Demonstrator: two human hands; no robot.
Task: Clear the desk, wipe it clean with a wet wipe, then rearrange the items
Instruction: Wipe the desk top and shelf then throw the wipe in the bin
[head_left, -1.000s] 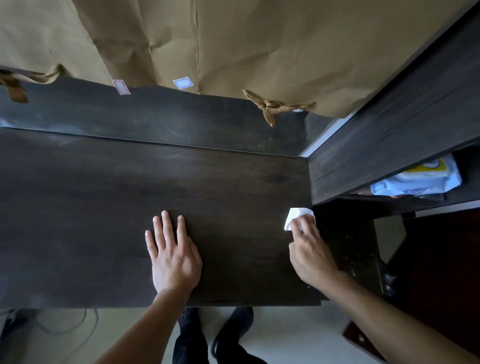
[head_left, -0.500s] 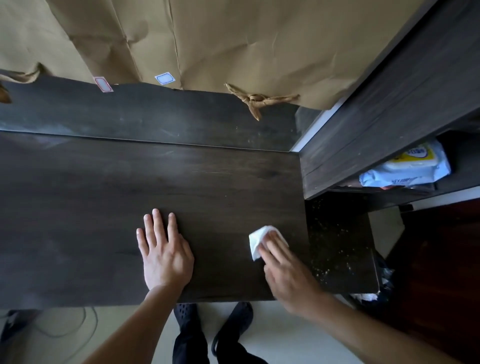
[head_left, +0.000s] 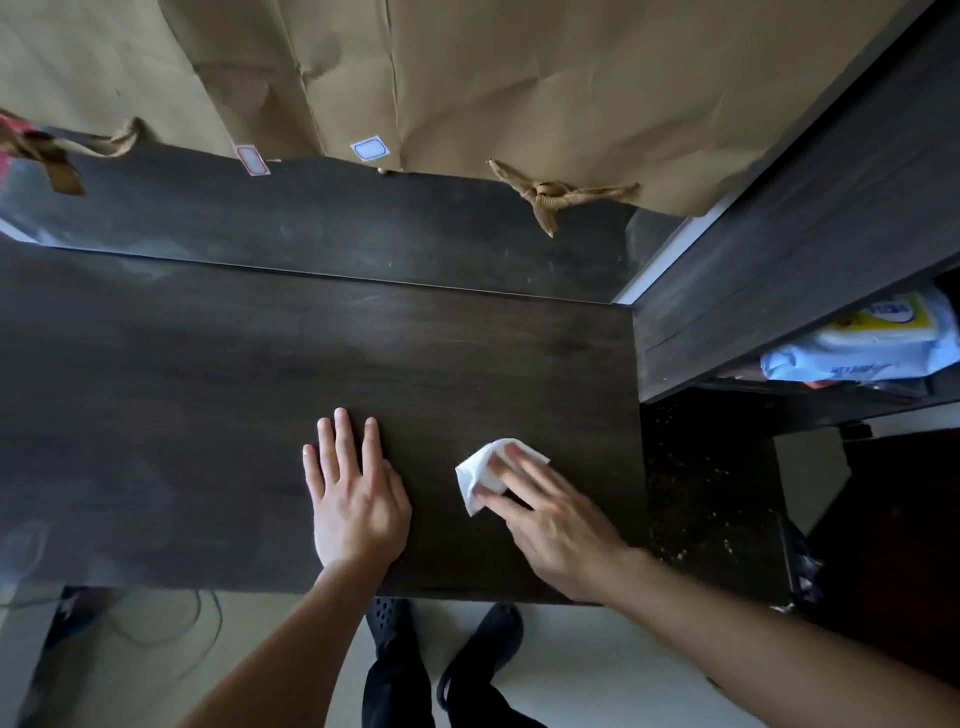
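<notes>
White wet wipe (head_left: 491, 470) is pinned flat under the right hand (head_left: 558, 525), fingers (head_left: 519, 467) spread over it and pressing it to the desk (head_left: 208, 415). A second ago that same wipe was way over at the right edge of the top, right against the dark side cabinet (head_left: 779, 260); now it's slid back toward the middle, so the stroke is running right to left along the near part of the surface. The left hand (head_left: 356, 499) hasn't budged: palm down, fingers loose and open, holding nothing, just bracing on the wood just beside the wipe's path.

So my read is the clearing step is done, since the top has nothing on it but hands, and we're mid-wipe. The near strip is getting covered, and if the sweep carries on leftward the bracing hand will have to lift out of the way.

Farther back, the raised rear ledge (head_left: 363, 234) looks streaky and dusty, probably not done yet. The wet wipe pack (head_left: 857, 348) is tucked in the cabinet shelf off to the right, and crumpled brown paper (head_left: 519, 78) covers the wall behind everything.
</notes>
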